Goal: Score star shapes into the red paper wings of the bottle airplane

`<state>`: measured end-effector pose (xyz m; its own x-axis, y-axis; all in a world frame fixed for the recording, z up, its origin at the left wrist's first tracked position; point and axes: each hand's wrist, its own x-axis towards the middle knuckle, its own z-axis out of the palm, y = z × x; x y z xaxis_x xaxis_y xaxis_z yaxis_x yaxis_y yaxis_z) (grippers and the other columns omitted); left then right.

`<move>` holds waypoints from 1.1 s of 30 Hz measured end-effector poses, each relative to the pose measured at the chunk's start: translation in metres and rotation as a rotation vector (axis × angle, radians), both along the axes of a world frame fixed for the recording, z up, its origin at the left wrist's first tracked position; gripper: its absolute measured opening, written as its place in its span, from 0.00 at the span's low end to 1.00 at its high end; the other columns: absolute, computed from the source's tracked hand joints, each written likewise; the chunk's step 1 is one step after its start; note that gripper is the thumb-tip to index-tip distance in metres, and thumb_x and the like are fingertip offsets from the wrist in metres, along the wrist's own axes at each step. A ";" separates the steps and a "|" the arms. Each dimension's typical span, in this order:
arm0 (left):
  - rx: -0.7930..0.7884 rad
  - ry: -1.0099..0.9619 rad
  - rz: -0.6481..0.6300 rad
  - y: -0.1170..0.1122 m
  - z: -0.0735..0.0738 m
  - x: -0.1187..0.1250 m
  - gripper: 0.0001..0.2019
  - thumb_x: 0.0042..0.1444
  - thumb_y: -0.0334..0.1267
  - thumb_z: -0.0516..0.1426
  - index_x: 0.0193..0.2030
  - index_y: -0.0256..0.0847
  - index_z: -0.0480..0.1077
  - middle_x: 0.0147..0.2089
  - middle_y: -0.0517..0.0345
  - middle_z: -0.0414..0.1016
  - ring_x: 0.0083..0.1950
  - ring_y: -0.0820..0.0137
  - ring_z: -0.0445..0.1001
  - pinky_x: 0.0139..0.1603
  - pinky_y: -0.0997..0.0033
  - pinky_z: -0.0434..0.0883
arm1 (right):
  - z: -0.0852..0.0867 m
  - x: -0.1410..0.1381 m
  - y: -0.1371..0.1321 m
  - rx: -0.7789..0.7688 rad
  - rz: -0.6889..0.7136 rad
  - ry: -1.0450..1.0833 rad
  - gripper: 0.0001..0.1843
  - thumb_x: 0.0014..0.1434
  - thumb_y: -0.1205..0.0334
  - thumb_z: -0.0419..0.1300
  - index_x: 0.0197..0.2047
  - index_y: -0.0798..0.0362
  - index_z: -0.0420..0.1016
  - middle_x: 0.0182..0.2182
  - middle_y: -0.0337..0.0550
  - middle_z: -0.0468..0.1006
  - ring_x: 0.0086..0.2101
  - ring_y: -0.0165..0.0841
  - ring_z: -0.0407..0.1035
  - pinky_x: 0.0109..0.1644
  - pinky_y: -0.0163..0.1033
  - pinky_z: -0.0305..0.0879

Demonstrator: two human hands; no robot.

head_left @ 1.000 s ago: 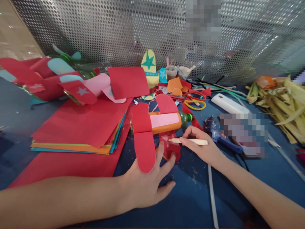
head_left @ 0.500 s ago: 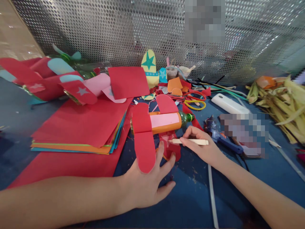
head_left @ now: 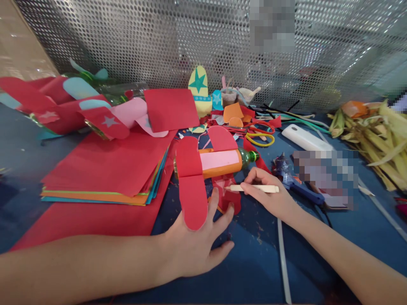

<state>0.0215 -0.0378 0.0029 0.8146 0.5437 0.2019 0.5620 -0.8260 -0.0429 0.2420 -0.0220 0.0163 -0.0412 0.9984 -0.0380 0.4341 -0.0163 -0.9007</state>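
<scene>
A bottle plane (head_left: 219, 163) with orange and pink paper wrap, a green cap and red paper wings lies mid-table. My left hand (head_left: 197, 245) lies flat with fingers spread, pressing a small red paper piece (head_left: 230, 198) to the blue table just under the near wing (head_left: 192, 201). My right hand (head_left: 270, 197) is closed round a cream pen (head_left: 254, 188), whose tip rests on that red piece.
A stack of coloured paper sheets (head_left: 108, 169) lies to the left, with other paper planes (head_left: 63, 108) behind it. A blue glue gun (head_left: 295, 182), a white case (head_left: 305, 137), yellow rubber bands (head_left: 260, 139) and dried leaves (head_left: 378, 140) fill the right. Perforated metal panel (head_left: 159, 42) closes the back.
The pen in my right hand has slid very slightly to the right. My left hand stays put.
</scene>
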 end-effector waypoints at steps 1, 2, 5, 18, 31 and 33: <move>-0.003 0.006 -0.001 0.000 0.001 0.000 0.27 0.62 0.54 0.46 0.64 0.45 0.60 0.63 0.38 0.60 0.56 0.47 0.66 0.50 0.48 0.67 | 0.000 0.000 0.000 0.003 0.003 -0.003 0.11 0.56 0.57 0.57 0.27 0.51 0.61 0.21 0.34 0.65 0.23 0.27 0.58 0.26 0.34 0.54; -0.004 0.012 -0.003 0.000 0.001 0.000 0.27 0.63 0.54 0.46 0.65 0.45 0.60 0.63 0.38 0.60 0.56 0.47 0.66 0.50 0.48 0.67 | 0.000 0.000 0.000 0.004 0.006 -0.005 0.11 0.56 0.57 0.57 0.27 0.51 0.61 0.21 0.35 0.66 0.23 0.27 0.58 0.26 0.34 0.54; 0.004 0.029 -0.012 0.000 0.004 0.001 0.27 0.63 0.53 0.45 0.64 0.44 0.60 0.62 0.38 0.61 0.55 0.46 0.66 0.48 0.48 0.69 | 0.000 0.000 0.000 0.001 0.004 -0.009 0.11 0.56 0.57 0.57 0.27 0.51 0.61 0.21 0.35 0.66 0.23 0.28 0.59 0.27 0.34 0.55; 0.002 0.038 -0.017 0.000 0.004 0.001 0.27 0.64 0.54 0.45 0.65 0.45 0.60 0.63 0.40 0.61 0.56 0.46 0.65 0.50 0.48 0.68 | 0.001 -0.001 0.001 0.013 0.008 -0.006 0.11 0.56 0.57 0.57 0.27 0.51 0.61 0.21 0.34 0.65 0.22 0.28 0.58 0.26 0.34 0.55; -0.014 0.052 -0.020 0.000 0.004 0.001 0.27 0.64 0.53 0.44 0.65 0.44 0.60 0.63 0.38 0.60 0.56 0.45 0.65 0.48 0.47 0.69 | -0.001 0.002 0.001 0.016 -0.001 -0.004 0.10 0.55 0.58 0.57 0.26 0.50 0.60 0.20 0.35 0.67 0.22 0.29 0.61 0.26 0.35 0.56; -0.029 0.051 -0.023 0.000 0.004 0.001 0.27 0.64 0.53 0.45 0.65 0.44 0.60 0.64 0.39 0.59 0.57 0.45 0.65 0.49 0.47 0.69 | -0.001 0.001 0.001 0.014 -0.004 -0.005 0.10 0.55 0.58 0.57 0.26 0.50 0.60 0.20 0.35 0.67 0.22 0.29 0.60 0.26 0.35 0.57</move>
